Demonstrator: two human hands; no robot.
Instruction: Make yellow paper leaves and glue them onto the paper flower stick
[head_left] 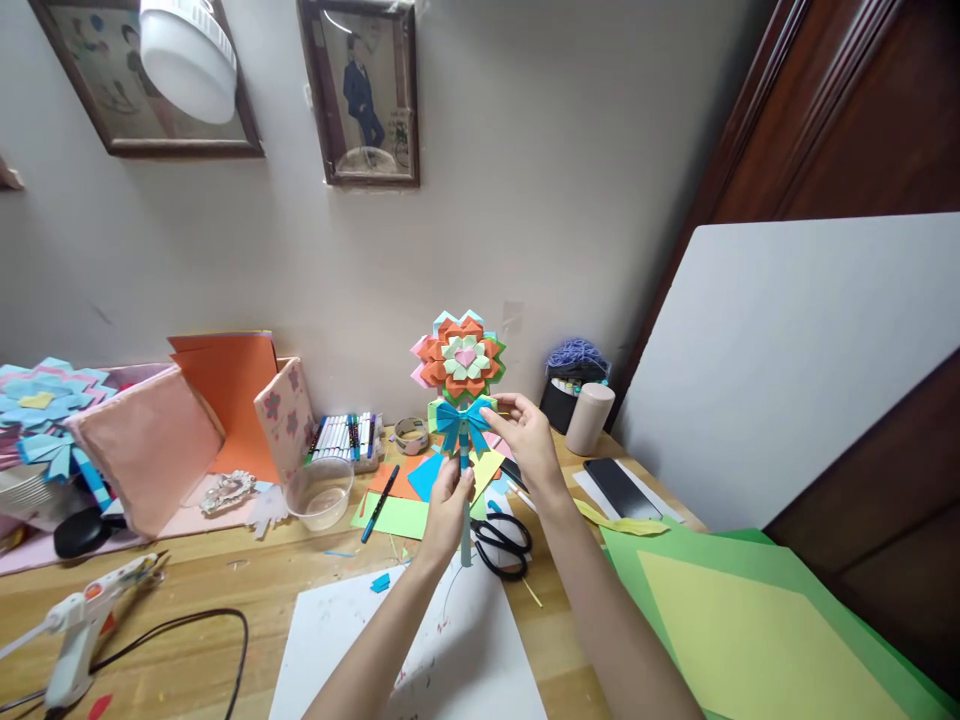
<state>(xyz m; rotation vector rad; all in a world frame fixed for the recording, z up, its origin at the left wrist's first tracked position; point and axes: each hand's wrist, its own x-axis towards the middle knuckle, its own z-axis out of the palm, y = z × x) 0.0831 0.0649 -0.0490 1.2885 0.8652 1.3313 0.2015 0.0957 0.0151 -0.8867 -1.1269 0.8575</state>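
A folded paper flower (460, 377) with orange, mint, pink and green petals and a pink heart centre stands upright before me. My left hand (448, 505) is closed around its pale blue paper stem (466, 545), below the bow. A blue paper bow (463, 425) sits on the stem just under the petals. My right hand (525, 440) pinches the bow's right end between thumb and fingers. Behind the stem, black-handled scissors (504, 546) lie on the table, their blades partly hidden.
A glue gun (94, 620) with its cable lies at the left. A clear plastic bowl (321, 495), markers (346, 438), a tape roll (411, 436) and a pen (380, 503) are further back. Green and yellow sheets (765, 620) cover the right; a white sheet (322, 650) lies in front.
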